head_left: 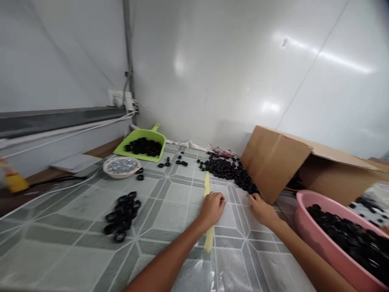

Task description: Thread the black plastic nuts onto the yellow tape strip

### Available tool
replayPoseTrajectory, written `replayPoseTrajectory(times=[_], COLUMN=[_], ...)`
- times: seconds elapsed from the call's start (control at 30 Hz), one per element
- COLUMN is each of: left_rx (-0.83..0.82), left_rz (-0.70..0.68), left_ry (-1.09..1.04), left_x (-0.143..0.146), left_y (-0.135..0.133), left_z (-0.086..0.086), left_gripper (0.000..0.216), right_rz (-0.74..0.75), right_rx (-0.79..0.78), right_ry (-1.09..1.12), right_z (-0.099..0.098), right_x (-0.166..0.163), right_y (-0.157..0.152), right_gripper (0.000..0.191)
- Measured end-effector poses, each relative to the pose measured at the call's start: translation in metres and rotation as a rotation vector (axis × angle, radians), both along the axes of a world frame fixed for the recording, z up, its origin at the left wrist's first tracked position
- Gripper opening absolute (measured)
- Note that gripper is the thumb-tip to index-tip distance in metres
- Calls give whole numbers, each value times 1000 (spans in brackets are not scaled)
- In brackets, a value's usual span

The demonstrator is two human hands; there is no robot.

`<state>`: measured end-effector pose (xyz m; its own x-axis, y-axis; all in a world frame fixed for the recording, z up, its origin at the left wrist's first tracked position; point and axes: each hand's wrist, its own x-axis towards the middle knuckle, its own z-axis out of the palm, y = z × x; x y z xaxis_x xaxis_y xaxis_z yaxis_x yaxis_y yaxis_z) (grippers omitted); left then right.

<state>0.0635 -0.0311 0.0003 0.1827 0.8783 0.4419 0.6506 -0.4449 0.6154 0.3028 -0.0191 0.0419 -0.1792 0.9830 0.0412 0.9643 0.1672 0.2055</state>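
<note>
My left hand (212, 207) is over the middle of the table, above a yellow tape strip (209, 237). Its fingers are curled closed, and whatever they may hold is hidden. My right hand (261, 209) reaches to the near edge of a pile of small black parts (226, 168), by the corner of a cardboard box (270, 162). Its thumb and fingers are pinched together; I cannot make out what is between them. To the left lies a small heap of black rings (123, 215), apart from both hands.
A pink basin (306, 207) full of black rings stands at the right. Toward the back left are a green dustpan (121, 151) with black parts and a white bowl (113, 175) of small silvery pieces. A white cable (74, 184) crosses the left side.
</note>
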Motion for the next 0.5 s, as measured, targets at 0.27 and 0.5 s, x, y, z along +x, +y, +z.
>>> replayPoseTrajectory(times=[0.27, 0.5], left_rx=[-31, -65], left_rz=[26, 22], left_ry=[-68, -85], left_x=[2, 5], left_y=[6, 9], left_z=[-7, -11], left_gripper=[13, 16], right_rz=[50, -19], right_rx=[65, 42], right_ry=[-93, -181], right_z=[-8, -23], right_x=[13, 39], right_y=[44, 56], right_gripper=[35, 23])
